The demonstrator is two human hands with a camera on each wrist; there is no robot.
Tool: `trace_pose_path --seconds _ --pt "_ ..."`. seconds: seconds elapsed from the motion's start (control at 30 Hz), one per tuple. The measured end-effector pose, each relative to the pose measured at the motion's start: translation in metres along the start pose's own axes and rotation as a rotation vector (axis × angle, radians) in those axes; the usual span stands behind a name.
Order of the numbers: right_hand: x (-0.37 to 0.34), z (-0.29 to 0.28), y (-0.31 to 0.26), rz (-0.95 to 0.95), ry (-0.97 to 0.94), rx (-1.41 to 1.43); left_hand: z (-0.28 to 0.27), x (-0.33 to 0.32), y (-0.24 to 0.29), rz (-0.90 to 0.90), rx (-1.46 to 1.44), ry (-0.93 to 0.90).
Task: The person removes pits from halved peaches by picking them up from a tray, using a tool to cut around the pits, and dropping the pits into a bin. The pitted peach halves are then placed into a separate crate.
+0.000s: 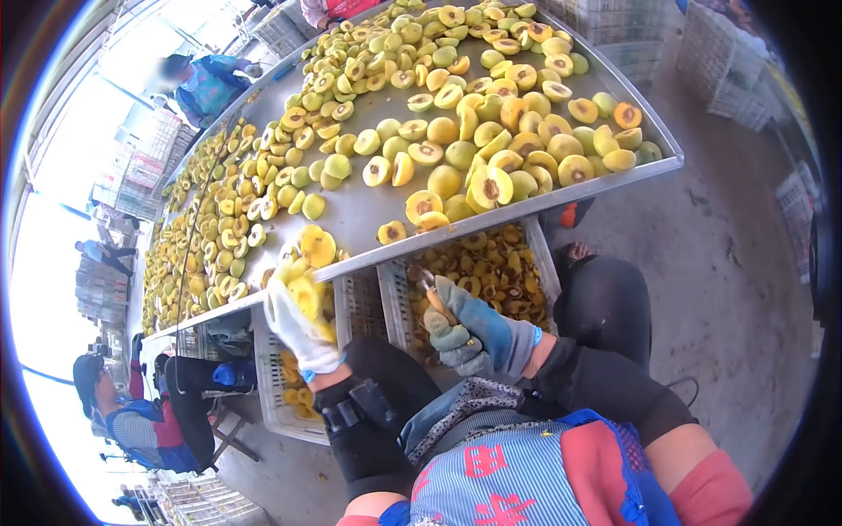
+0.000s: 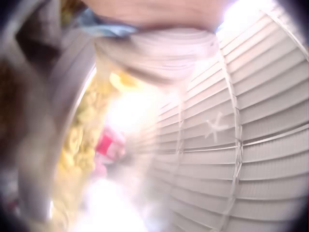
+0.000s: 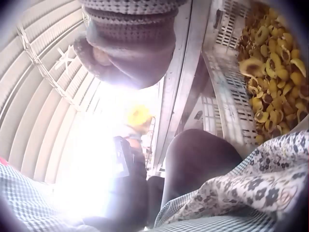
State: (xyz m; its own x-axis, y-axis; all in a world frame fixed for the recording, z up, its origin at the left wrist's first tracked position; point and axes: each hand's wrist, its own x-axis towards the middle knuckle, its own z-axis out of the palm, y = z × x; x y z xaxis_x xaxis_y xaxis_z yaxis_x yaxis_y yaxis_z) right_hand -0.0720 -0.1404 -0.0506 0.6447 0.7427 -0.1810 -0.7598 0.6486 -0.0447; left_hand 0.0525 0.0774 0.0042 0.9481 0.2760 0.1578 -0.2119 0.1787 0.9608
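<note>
My left hand [image 1: 298, 329], in a white glove, is at the front edge of the metal table [image 1: 351, 210] and holds yellow peach halves [image 1: 309, 294], blurred in the head view. Low over a crate, my right hand [image 1: 482, 333] wears a blue-grey glove and grips a small metal-tipped tool by its wooden handle [image 1: 441, 305]. The right wrist view shows the right glove [image 3: 130, 53] close up, with the tool hidden. Many halved peaches [image 1: 491, 187], several with brown stones showing, cover much of the table.
Under the table edge stand a white crate [image 1: 548, 272] of yellow pieces and another crate [image 1: 267, 377] to its left. My knees flank the right-hand crate. Other people sit or stand on the left, one in a striped top [image 1: 140, 430]. Stacked crates [image 1: 719, 66] stand at back right.
</note>
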Motion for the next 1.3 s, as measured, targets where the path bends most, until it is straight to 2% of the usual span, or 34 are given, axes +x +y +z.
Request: trace_pose_path --seconds 0.03,0.07,0.13,0.2,0.27,0.33,0.4,0.47,0.53,0.57,0.6,0.67,0.73,0.8,0.87,0.93,0.97,1.0,1.07,1.1,1.2,1.3 --pt "0.000 0.002 0.000 -0.035 0.050 -0.046 -0.021 0.015 -0.003 0.107 0.193 0.074" --pt "0.000 0.005 -0.001 -0.074 0.100 -0.093 -0.056 0.038 -0.016 0.350 0.716 0.125" --pt "-0.003 0.023 -0.002 -0.167 0.201 -0.294 -0.013 0.025 0.010 0.562 1.100 0.313" --pt "-0.009 0.034 -0.004 -0.219 0.327 -0.389 0.033 0.022 0.005 0.594 0.920 0.026" --pt "-0.007 0.030 -0.010 -0.267 0.423 -0.368 0.073 0.028 -0.012 0.432 0.787 -0.464" --pt "-0.006 0.029 -0.011 -0.341 0.523 -0.381 0.118 0.026 -0.043 0.396 0.920 -0.570" --pt "0.004 0.015 -0.011 -0.497 0.617 -0.521 0.143 0.028 -0.059 0.151 1.075 -0.877" --pt "0.001 0.009 -0.014 -0.518 0.671 -0.573 0.152 0.024 -0.063 0.153 0.960 -0.848" --pt "-0.013 0.028 -0.020 -0.392 0.676 -0.535 0.154 0.022 -0.056 0.113 0.901 -0.849" --pt "0.000 0.011 -0.018 -0.685 0.653 -0.685 0.152 0.021 -0.049 0.031 0.837 -0.864" --pt "0.025 -0.021 -0.014 -0.979 0.614 -0.832 0.148 0.023 -0.050 -0.076 0.610 -0.828" --pt "0.032 -0.029 -0.012 -1.170 0.578 -0.947 0.136 0.027 -0.058 -0.278 0.161 -0.741" --pt "0.015 -0.003 -0.012 -0.958 0.612 -0.896 0.127 0.024 -0.052 -0.311 0.028 -0.698" --pt "0.017 -0.007 -0.013 -0.988 0.516 -0.872 0.117 0.018 -0.044 -0.321 -0.121 -0.669" --pt "0.018 -0.006 -0.014 -1.028 0.483 -0.922 0.111 0.004 -0.036 0.143 0.152 -0.732" --pt "0.018 0.004 -0.016 -1.065 0.519 -1.040 0.108 -0.016 -0.023 0.681 0.664 -0.725" --pt "0.020 0.004 -0.017 -1.053 0.539 -1.038 0.109 -0.030 -0.018 0.646 0.706 -0.735" --pt "0.021 0.003 -0.018 -1.041 0.560 -1.038 0.110 -0.042 -0.012 0.209 0.327 -0.710" --pt "0.020 0.003 -0.017 -1.006 0.588 -1.054 0.115 -0.060 -0.006 -0.645 -0.439 -0.548" --pt "0.018 0.004 -0.015 -0.983 0.596 -1.069 0.115 -0.064 -0.012 -0.630 -0.428 -0.467" --pt "0.019 0.001 -0.011 -0.988 0.574 -1.080 0.113 -0.067 -0.021 -0.468 -0.333 -0.413" --pt "0.018 0.000 -0.008 -0.947 0.563 -1.063 0.113 -0.075 -0.019 -0.427 -0.302 -0.470"
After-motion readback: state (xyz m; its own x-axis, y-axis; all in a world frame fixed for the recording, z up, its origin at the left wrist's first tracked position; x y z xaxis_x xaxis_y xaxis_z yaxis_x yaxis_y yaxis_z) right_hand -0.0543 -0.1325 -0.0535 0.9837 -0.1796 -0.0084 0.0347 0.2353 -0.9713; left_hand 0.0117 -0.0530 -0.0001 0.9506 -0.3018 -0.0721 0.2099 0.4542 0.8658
